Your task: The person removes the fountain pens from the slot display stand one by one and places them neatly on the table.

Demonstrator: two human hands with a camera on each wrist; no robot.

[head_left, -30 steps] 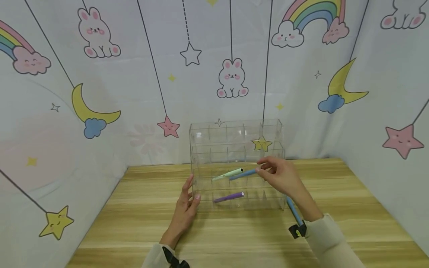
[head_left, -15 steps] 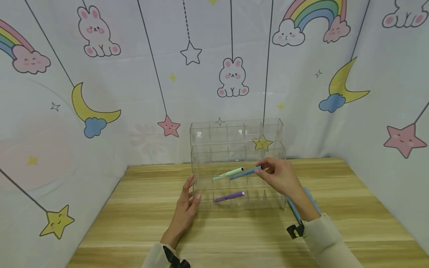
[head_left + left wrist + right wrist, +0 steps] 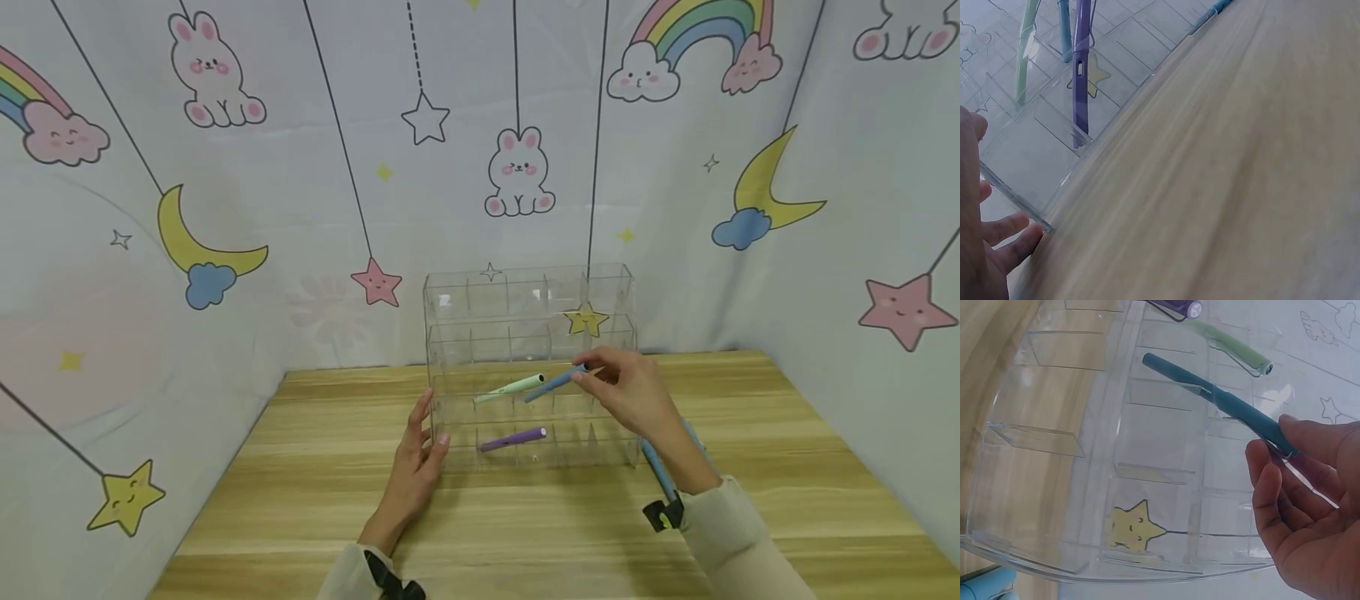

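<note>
A clear acrylic organizer (image 3: 531, 342) with stepped rows of compartments stands on the table. My right hand (image 3: 628, 392) pinches a blue pen (image 3: 551, 385) near its clip end, thumb against the fingers. In the right wrist view the blue pen (image 3: 1210, 394) slants over the middle-row compartments, its far end beside a divider. A light green pen (image 3: 513, 388) leans in that row to the left, and a purple pen (image 3: 513, 440) leans in the front row. My left hand (image 3: 412, 471) rests against the organizer's left side; its fingertips touch the side panel in the left wrist view.
More blue pens (image 3: 658, 468) lie on the wooden table (image 3: 300, 500) right of the organizer, partly hidden by my right forearm. A white curtain (image 3: 315, 208) with printed rabbits, stars and moons hangs behind and at both sides.
The blue pen in my right hand has tilted more steeply, and its lower end has shifted slightly right, away from the green pen. My left hand keeps its place.
</note>
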